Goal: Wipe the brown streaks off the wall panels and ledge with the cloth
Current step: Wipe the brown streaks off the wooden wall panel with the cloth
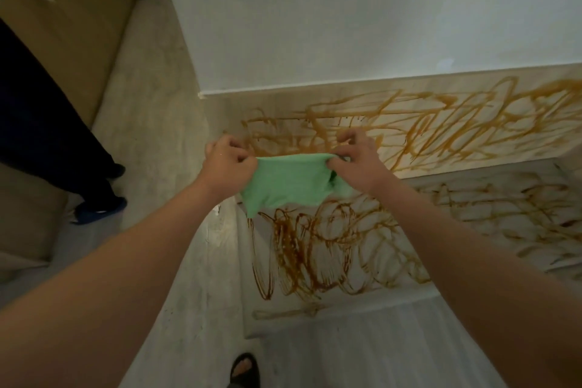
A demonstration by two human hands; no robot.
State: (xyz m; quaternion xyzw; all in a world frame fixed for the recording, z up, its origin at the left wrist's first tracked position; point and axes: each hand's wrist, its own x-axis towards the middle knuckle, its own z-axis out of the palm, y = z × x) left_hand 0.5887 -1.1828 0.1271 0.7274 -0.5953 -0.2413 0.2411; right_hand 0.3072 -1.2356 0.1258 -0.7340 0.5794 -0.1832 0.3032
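The top corners of the green cloth vanish inside the two grips, and its right lower part slips behind the right wrist, so its full outline cannot be made out. Both forearms are cut off by the bottom and side edges of the view. The brown streaks run off the right edge, and some are covered by the cloth and the hands. The cloth is held in the air in front of the wall, stretched between the fingers with its long axis running left to right. Its top edge is pulled nearly straight and the rest hangs down, with the lowest corner pointing down under the left hand. That hand's fingers are curled tight and bunch the cloth's left end. The right hand pinches the right end between thumb and curled fingers, with the outer fingers raised a little. Just beyond the fingers lies the upper wall panel, scrawled in lighter brown. Below the fingers the lower panel carries darker loops, and to the right of them the ledge is streaked too. Well left of the fingers another person's legs stand on the floor, and a sandalled foot shows far below the fingers at the bottom edge.
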